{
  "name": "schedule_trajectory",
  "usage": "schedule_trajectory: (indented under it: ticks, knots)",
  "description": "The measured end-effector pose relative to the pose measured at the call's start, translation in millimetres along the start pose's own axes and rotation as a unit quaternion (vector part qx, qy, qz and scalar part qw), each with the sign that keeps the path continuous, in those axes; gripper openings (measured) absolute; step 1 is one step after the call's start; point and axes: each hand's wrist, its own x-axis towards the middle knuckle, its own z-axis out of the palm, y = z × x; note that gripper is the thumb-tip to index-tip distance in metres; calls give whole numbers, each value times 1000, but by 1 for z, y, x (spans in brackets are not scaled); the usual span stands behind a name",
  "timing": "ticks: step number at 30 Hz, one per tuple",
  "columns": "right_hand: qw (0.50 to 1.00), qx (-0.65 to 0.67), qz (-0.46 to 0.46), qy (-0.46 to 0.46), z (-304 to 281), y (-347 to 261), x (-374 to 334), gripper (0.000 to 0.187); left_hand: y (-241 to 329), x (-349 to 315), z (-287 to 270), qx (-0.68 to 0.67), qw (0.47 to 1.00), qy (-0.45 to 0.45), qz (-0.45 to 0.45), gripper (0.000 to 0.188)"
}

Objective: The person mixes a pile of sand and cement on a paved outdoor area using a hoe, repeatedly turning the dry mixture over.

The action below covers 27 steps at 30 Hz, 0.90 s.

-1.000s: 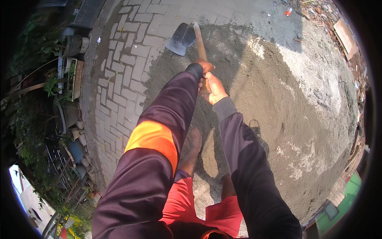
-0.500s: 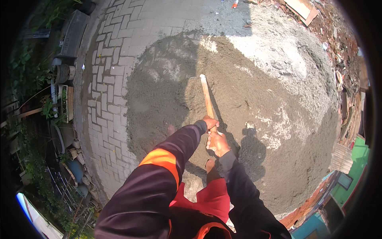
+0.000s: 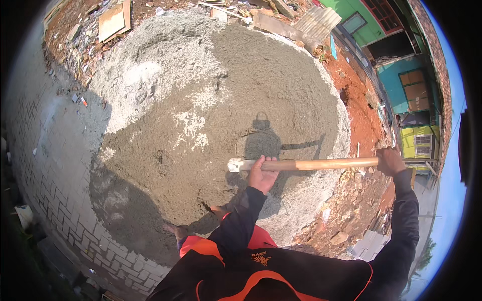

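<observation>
Both my hands hold a long tool by its wooden handle [image 3: 326, 164], level across the front of me. Close to the handle's whitish left end, my left hand [image 3: 263, 175] is closed around it from below, thumb up. My right hand [image 3: 390, 161] grips it far out to the right, fingers wrapped round. Whether a blade is fitted I cannot make out; the handle's shadow ends in a short crosswise piece. Beneath lies a wide heap of damp grey mortar or sand mix [image 3: 281, 85], with paler dry powder [image 3: 145, 75] at the far left.
Grey paving [image 3: 65, 210] borders the heap on the left. Rubble, boards [image 3: 113, 22] and a corrugated sheet [image 3: 317, 22] lie along the far edge. Red soil [image 3: 359, 110] and low coloured houses [image 3: 404, 83] are at the right. My bare foot [image 3: 218, 211] stands on the mix.
My view has turned to the right. The handle, pointing away from me before, now lies sideways. My hands, close together before, are wide apart, the right one far out to the right.
</observation>
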Motion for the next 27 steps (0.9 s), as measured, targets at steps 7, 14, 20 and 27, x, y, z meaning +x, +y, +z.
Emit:
schedule_trajectory:
  ticks: [7, 14, 20, 27]
  knots:
    - [982, 36, 124, 138, 86, 83, -46, 7, -90, -43, 19, 66, 987, -128, -76, 12]
    - [920, 241, -244, -188, 148, -266, -4, 37, 216, -103, -152, 10, 966, 38, 254, 18]
    - [794, 340, -383, -327, 128, -515, -88, 43, 376, -203, -291, -32, 901, 189, 389, 21]
    - [755, 264, -540, -264, 95, -890, -189, 50, 509, -358, -454, -125, 810, 246, 517, 27]
